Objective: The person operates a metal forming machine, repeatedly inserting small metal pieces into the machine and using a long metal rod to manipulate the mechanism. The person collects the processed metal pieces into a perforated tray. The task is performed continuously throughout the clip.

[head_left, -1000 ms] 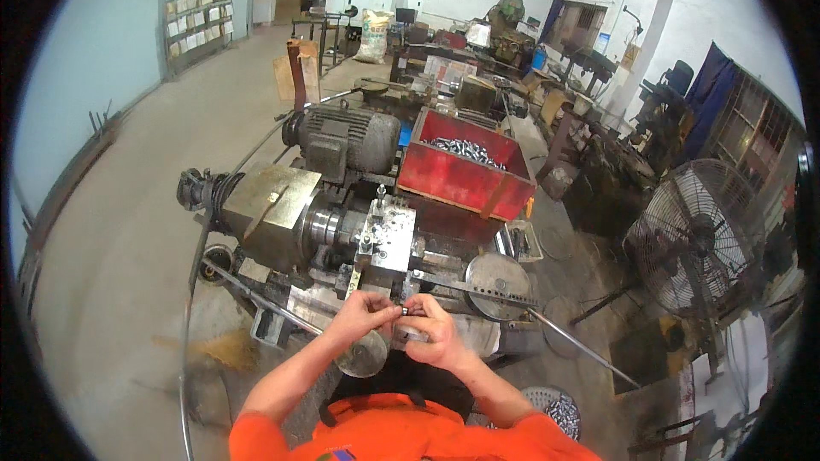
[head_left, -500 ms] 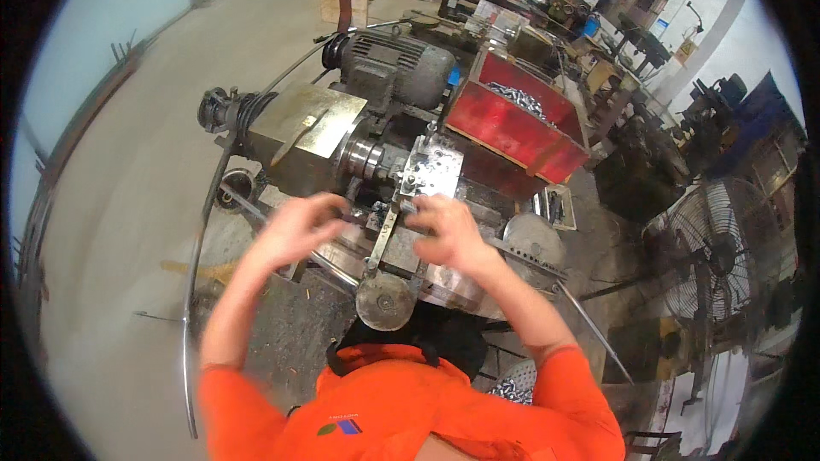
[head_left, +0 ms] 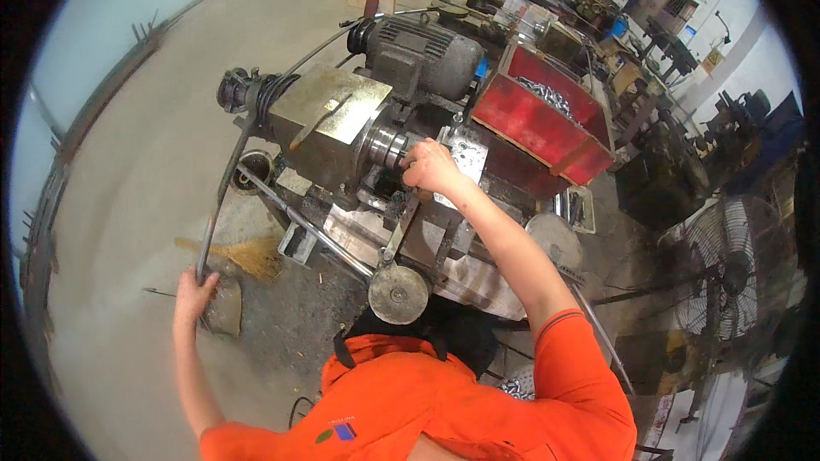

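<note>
My left hand [head_left: 196,292] is wrapped round a long metal lever [head_left: 224,196] at the left of a lathe-like machine. The lever runs up to the machine's far left end. My right hand [head_left: 429,166] is at the mouth of the shiny round chuck [head_left: 387,147], fingers closed together. Whatever they pinch is hidden behind the fingers. Beside that hand lies a metal tool block [head_left: 468,154] on the slide. Nearer to me is a round handwheel-like disc [head_left: 398,294], with a steel bar [head_left: 329,243] slanting up to its left.
A red box [head_left: 547,115] full of small metal parts stands behind the machine, next to an electric motor [head_left: 423,55]. A straw broom [head_left: 243,256] and dustpan [head_left: 224,307] lie on the left floor. A caged fan [head_left: 722,269] stands at right.
My left hand has left the middle of the machine and moved down-left onto the lever. My right hand has moved forward to the chuck. The view has shifted slightly.
</note>
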`<state>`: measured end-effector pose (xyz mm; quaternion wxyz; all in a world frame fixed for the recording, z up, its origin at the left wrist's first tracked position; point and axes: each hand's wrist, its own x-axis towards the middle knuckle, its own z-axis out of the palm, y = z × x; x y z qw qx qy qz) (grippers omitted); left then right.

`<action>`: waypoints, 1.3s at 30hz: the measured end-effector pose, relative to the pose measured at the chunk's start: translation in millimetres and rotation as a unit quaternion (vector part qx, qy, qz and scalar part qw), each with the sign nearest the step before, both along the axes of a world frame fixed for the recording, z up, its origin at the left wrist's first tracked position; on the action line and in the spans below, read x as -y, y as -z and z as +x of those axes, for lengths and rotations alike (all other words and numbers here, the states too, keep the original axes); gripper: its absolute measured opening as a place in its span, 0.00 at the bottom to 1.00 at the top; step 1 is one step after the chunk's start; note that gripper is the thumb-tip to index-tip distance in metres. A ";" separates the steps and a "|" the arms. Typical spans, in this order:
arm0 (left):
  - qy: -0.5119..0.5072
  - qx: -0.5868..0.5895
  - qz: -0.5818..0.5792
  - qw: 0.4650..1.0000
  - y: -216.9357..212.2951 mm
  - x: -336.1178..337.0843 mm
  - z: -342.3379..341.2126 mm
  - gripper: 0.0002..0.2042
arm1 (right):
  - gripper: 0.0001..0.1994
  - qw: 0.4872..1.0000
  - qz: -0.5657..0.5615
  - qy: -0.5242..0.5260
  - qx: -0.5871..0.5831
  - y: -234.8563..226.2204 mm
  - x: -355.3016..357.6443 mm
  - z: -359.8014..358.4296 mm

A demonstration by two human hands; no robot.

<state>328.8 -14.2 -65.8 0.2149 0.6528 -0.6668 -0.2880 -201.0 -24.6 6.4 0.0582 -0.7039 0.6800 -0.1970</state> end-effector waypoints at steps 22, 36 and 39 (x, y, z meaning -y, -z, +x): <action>-0.042 0.452 -0.186 0.871 0.5 155.2 99.1 0.08 | 0.17 0.998 -0.029 -0.047 -0.007 -12.6 -18.7 -0.2; 0.295 0.414 -0.108 0.854 166.1 91.1 -144.6 0.14 | 0.19 0.969 -0.043 0.238 0.050 -10.4 -299.6 -100.5; 0.317 0.406 -0.146 0.845 136.1 135.2 -140.5 0.10 | 0.18 0.923 0.017 0.375 0.085 -4.1 -352.9 -115.6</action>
